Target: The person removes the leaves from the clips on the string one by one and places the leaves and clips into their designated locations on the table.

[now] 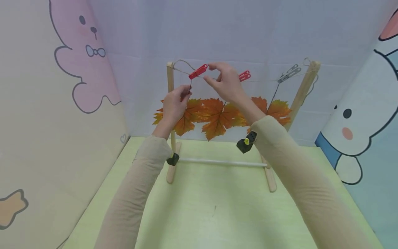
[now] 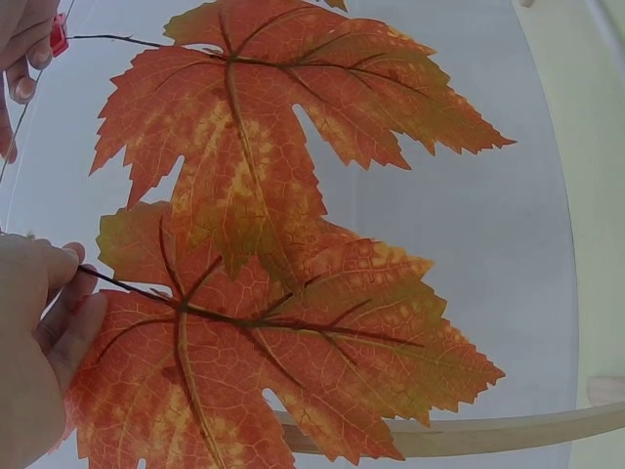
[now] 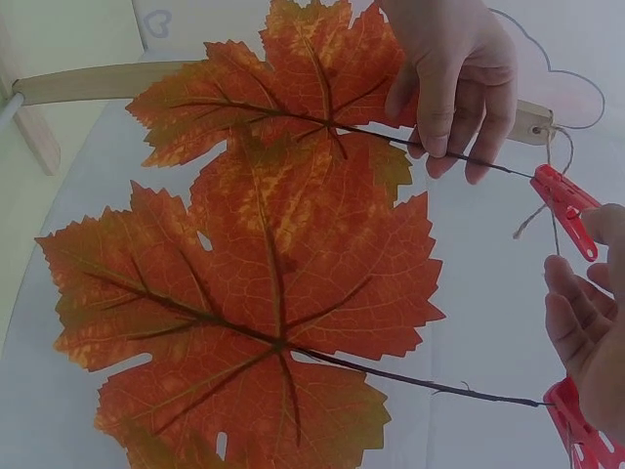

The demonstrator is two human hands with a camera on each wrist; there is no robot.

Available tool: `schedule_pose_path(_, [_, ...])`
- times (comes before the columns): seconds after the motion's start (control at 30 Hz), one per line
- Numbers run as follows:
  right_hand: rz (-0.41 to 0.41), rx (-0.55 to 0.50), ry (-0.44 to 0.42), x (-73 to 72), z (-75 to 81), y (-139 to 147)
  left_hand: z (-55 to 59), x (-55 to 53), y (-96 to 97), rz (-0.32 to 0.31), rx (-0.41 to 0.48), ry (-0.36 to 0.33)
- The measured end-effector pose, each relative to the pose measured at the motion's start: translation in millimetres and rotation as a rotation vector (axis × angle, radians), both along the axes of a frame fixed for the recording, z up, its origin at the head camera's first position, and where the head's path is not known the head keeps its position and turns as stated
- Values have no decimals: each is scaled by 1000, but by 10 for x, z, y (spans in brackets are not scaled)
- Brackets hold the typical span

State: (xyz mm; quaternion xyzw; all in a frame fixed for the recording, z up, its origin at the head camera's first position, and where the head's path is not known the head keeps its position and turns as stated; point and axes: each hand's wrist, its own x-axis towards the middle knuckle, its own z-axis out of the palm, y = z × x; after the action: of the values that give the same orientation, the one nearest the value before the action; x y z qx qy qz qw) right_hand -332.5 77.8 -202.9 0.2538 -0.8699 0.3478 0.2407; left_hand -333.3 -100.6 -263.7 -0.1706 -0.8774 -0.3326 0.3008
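Note:
My left hand pinches the dark stem of an orange artificial maple leaf at the left end of a string. The top of that stem sits in a red clothespin on the string. Close to the clothespin's handle end is my right hand, its thumb and index finger spread apart. In the right wrist view a fingertip is at or very near the clothespin's handles; contact is hard to tell. A second maple leaf hangs from another red clothespin, partly hidden behind the right hand.
A grey clothespin holds a third maple leaf, partly behind my right forearm. The string runs between two wooden posts, joined low by a white rod. The stand is on a pale green table with cartoon-printed walls around it.

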Motion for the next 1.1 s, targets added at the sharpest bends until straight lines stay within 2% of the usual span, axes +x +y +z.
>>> schedule_pose_path(0.4, [35,-91,-40,-31,10,-70,-10,0,24,-12,6,26])
schedule_pose_path(0.7, [87,-253,-81,-52,22,-119,-11,-7,57,-14,13,-2])
schedule_pose_path(1.1, [116,-360,-56,-22,-13,-186,-27,0,37,-12,15,-4])
